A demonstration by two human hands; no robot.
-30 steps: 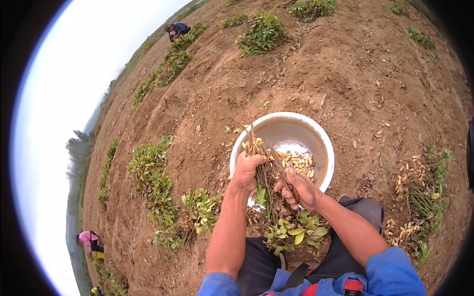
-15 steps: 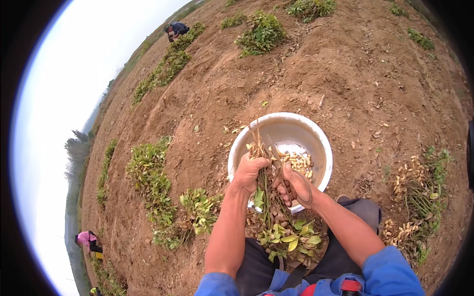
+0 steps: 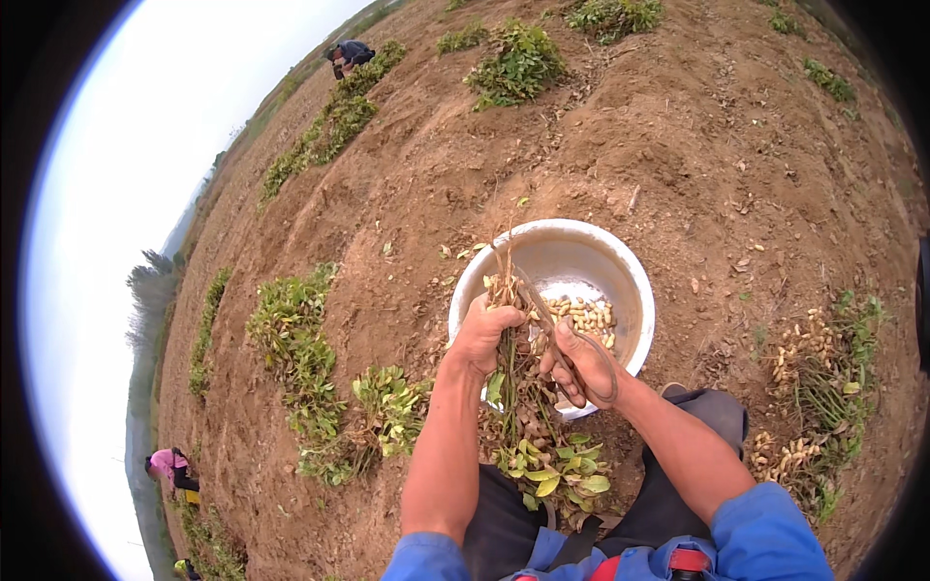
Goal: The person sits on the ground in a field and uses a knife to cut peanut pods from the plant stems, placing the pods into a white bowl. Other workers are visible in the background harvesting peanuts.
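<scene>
My left hand (image 3: pixel 481 334) is closed round the stems of a bunch of peanut plants (image 3: pixel 524 395), root ends up over the basin and leaves hanging down between my knees. Close on its right, my right hand (image 3: pixel 579 366) grips a thin, dark, curved strip-like tool (image 3: pixel 536 294). One end of it slants up beside the roots, and the rest loops back round by my wrist; its exact kind is unclear. Beneath both hands stands a round whitish metal basin (image 3: pixel 635 276), with loose peanuts (image 3: pixel 587 315) in its bottom. My hands hide part of its near side.
Pulled peanut plants with pods (image 3: pixel 823 373) lie on the soil to the right. Leafy heaps (image 3: pixel 295 334) lie at the left, and more green clumps (image 3: pixel 518 66) farther off. Other people bend over the field, one far (image 3: pixel 351 54), one left (image 3: pixel 172 469).
The hanging leaves have swung slightly left and down. My right hand has shifted a little, and the strip-like tool now slants more plainly beside the roots. Both grips stay closed.
</scene>
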